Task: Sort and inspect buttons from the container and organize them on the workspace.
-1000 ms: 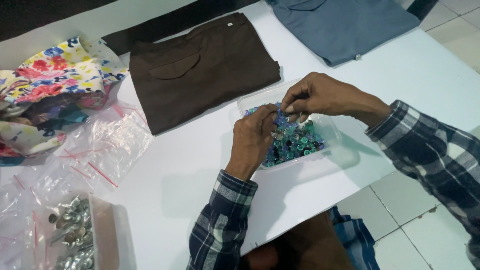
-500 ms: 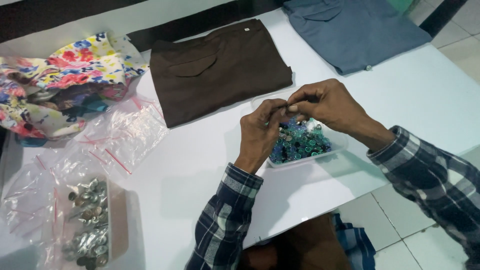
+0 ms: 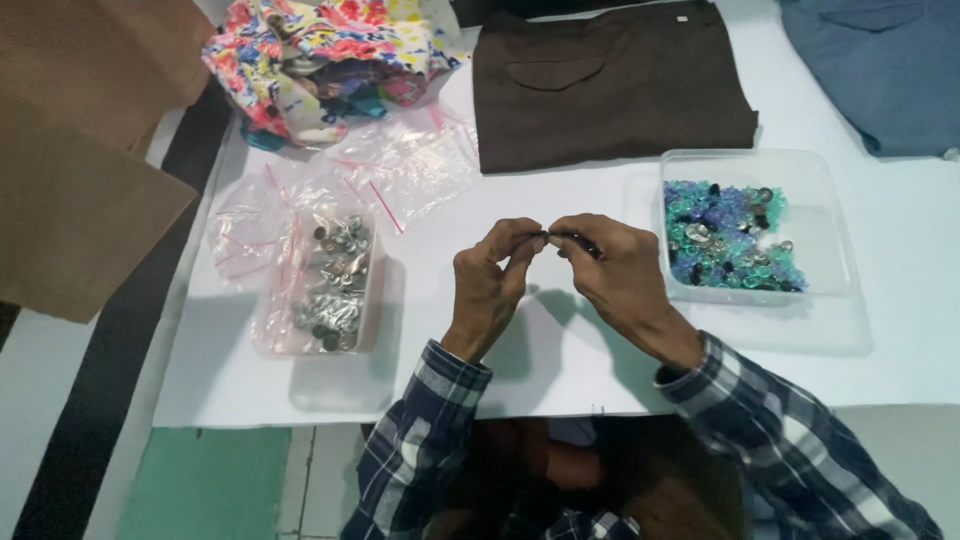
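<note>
Small dark button piece (image 3: 548, 236) sits pinched between the fingertips of the left hand (image 3: 490, 285) and right hand (image 3: 615, 270), held above the white table (image 3: 560, 370). A clear tub of blue-green buttons (image 3: 800, 270) lies just right of them; a tray of metal buttons (image 3: 325, 280) lies left. A brown folded garment (image 3: 610, 90) rests beyond.

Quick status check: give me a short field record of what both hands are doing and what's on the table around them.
left hand: pinching a small dark piece together with the right hand
right hand: fingertips on the same piece, above the white table
right side: clear tub of blue-green beads
left side: clear tub of metal buttons, zip bags
far edge: brown folded garment, floral cloth, blue garment
</note>
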